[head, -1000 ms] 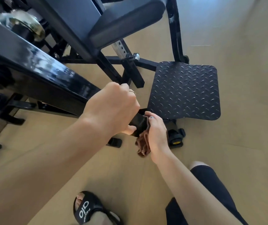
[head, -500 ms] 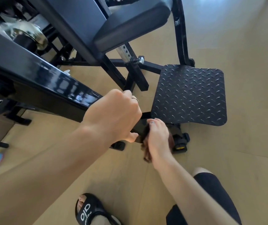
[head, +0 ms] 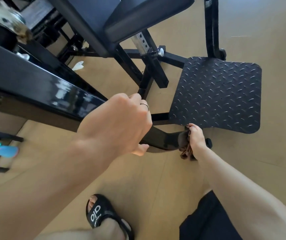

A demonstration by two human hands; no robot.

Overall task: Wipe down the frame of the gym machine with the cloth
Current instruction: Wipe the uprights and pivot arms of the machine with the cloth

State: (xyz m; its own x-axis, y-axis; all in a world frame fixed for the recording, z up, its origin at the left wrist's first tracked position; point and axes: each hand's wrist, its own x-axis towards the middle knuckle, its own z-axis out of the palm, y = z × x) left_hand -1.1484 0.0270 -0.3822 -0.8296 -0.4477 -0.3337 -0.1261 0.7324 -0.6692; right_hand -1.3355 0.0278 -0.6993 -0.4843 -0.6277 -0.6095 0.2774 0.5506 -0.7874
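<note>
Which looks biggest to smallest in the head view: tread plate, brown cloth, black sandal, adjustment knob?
1. Tread plate, clearly largest.
2. Black sandal; nearer the camera, so its lead over the cloth is unsure.
3. Brown cloth, partly hidden by the right hand.
4. Adjustment knob, smallest.

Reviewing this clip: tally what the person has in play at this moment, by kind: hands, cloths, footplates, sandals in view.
Hands: 2, the left hand gripping the black frame bar, the right hand holding the cloth
Cloths: 1, the brown cloth against the curved bar end
Footplates: 1, the tread-pattern footplate
Sandals: 1, the black sandal
Total: 5
</note>
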